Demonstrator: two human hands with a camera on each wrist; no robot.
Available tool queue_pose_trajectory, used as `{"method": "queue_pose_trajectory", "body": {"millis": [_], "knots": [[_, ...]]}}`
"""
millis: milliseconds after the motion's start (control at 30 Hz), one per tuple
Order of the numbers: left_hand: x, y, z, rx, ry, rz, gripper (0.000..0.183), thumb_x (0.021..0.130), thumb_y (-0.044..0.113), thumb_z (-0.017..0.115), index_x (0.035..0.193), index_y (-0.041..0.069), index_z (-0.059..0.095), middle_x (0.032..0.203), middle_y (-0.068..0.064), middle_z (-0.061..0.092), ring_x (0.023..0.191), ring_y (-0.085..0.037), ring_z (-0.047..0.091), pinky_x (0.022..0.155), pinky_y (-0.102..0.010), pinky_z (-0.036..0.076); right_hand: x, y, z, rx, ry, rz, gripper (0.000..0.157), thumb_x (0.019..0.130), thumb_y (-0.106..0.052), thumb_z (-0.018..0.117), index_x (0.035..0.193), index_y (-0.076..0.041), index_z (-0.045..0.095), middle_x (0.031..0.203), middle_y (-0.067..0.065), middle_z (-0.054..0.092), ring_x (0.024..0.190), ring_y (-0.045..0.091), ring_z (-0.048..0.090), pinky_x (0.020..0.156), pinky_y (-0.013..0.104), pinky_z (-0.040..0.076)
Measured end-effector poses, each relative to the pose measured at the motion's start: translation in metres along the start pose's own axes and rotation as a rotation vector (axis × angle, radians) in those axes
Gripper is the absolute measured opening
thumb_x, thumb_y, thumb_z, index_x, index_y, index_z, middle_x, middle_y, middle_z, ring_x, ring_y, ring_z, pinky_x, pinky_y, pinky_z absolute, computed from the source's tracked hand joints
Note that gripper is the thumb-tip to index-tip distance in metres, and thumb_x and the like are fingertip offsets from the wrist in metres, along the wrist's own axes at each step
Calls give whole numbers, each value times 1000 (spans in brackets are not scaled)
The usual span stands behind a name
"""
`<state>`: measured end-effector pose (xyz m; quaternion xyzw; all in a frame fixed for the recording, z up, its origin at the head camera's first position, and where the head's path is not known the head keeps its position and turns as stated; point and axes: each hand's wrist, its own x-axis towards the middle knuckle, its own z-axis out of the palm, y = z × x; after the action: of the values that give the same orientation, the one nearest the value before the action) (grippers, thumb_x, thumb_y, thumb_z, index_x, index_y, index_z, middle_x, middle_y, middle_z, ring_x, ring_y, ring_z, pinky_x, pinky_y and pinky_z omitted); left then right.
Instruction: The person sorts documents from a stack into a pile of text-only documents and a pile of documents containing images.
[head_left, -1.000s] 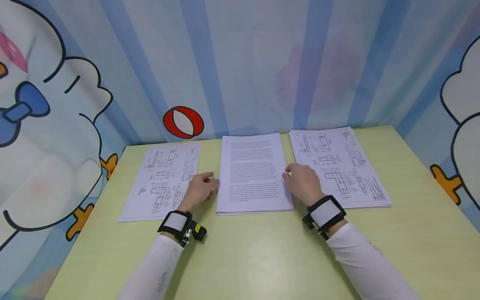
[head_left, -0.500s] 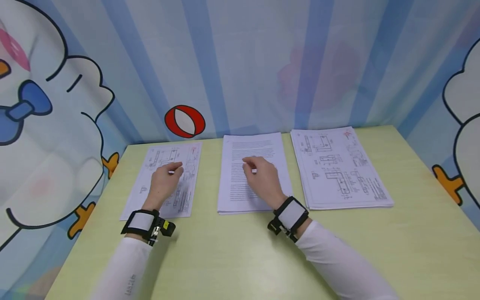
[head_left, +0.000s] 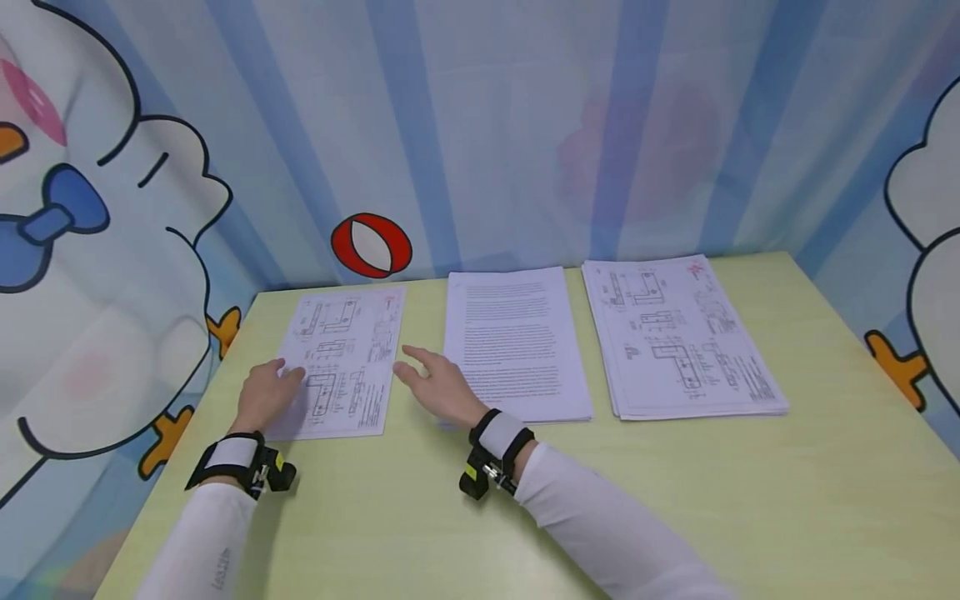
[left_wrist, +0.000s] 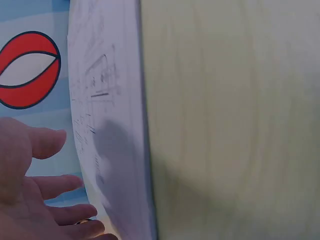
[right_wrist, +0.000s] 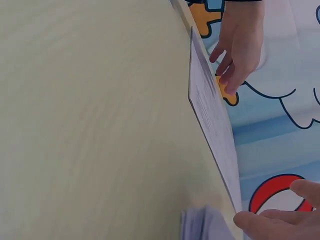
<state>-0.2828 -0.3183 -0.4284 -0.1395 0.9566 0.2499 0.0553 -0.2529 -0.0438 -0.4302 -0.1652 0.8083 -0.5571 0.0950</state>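
A thin stack of technical drawings (head_left: 348,333) lies on the left of the table. My left hand (head_left: 264,393) is over its left edge, fingers extended and holding nothing; the left wrist view shows thumb and fingers spread apart. Just off that stack's right edge, my right hand (head_left: 442,390) hovers with thumb and fingers apart and nothing in them. It covers the left edge of a stack of printed text pages (head_left: 525,350) in the middle. In the right wrist view, the left hand (right_wrist: 242,50) appears beyond the drawings (right_wrist: 212,115).
A thicker stack of similar drawings (head_left: 667,342) lies on the right, a little askew. Pale yellow-green table (head_left: 465,517) surface stretches in front of the papers. Behind and at both sides hangs a blue striped cloth (head_left: 495,150) with cartoon prints.
Both hands have moved left: the left from right of the left drawings to their left edge, the right from the middle stack's right edge, across it, toward the left drawings. Their fingers have spread. The papers stay put.
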Motion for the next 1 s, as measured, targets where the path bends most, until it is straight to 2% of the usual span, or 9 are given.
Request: {"method": "queue_pose_trajectory", "body": {"millis": [100, 233, 367, 467, 600, 733, 833, 933, 1000], "knots": [[1, -9, 0, 29, -43, 10, 62, 96, 26, 36, 140, -16, 23, 142, -40, 29, 130, -54, 27, 106, -64, 25, 5, 3, 14, 78, -53, 86, 59, 96, -47, 37, 145, -14, 35, 149, 6, 39, 139, 24, 31, 113, 46, 30], [0, -10, 3, 12, -38, 3, 60, 96, 23, 35, 141, -15, 22, 143, -39, 29, 131, -54, 26, 107, -64, 24, 9, -1, 31, 169, -84, 153, 60, 97, -48, 34, 145, -13, 34, 151, 5, 37, 142, 22, 25, 116, 45, 22], [-5, -3, 11, -16, 1, -8, 59, 95, 21, 37, 141, -14, 25, 142, -37, 30, 131, -53, 27, 107, -63, 24, 13, -8, 47, 264, -65, 192, 58, 97, -45, 35, 143, -9, 38, 150, 6, 38, 143, 22, 21, 118, 43, 16], [-10, 2, 16, -13, 5, 4, 58, 94, 21, 39, 140, -14, 27, 141, -38, 31, 130, -53, 29, 107, -64, 25, 16, -10, 53, 338, -4, 227, 55, 96, -41, 38, 141, -9, 41, 148, 5, 41, 143, 21, 23, 118, 41, 16], [-12, 8, 17, -23, -4, -18, 60, 93, 24, 40, 141, -11, 28, 144, -36, 30, 133, -52, 26, 107, -63, 25, 22, -10, 53, 459, 125, 313, 51, 94, -33, 44, 140, -11, 43, 147, 6, 42, 139, 22, 31, 116, 42, 22], [-12, 10, 16, -60, -13, -71, 64, 94, 28, 42, 143, -8, 25, 147, -33, 28, 135, -51, 23, 109, -62, 23, 27, -7, 45, 678, 213, 404, 51, 93, -22, 46, 143, -12, 38, 146, 11, 41, 132, 27, 38, 111, 44, 32], [-12, 7, 15, -79, -39, -75, 66, 95, 32, 43, 145, -6, 23, 147, -32, 27, 135, -50, 24, 109, -62, 24, 30, -5, 38, 774, 209, 445, 57, 93, -19, 46, 147, -12, 28, 146, 14, 39, 125, 29, 44, 103, 45, 42], [-14, 7, 17, -78, -47, -46, 67, 95, 36, 43, 144, -6, 25, 146, -33, 29, 134, -50, 26, 108, -61, 25, 32, -3, 33, 772, 175, 469, 62, 93, -21, 47, 149, -12, 21, 139, 15, 44, 111, 26, 51, 91, 40, 49], [-15, 8, 19, -65, -37, -23, 69, 95, 41, 41, 143, -7, 28, 144, -33, 33, 131, -49, 31, 107, -61, 29, 34, -2, 31, 750, 145, 475, 59, 93, -22, 49, 147, -10, 28, 129, 15, 52, 99, 23, 56, 80, 35, 51]]}}
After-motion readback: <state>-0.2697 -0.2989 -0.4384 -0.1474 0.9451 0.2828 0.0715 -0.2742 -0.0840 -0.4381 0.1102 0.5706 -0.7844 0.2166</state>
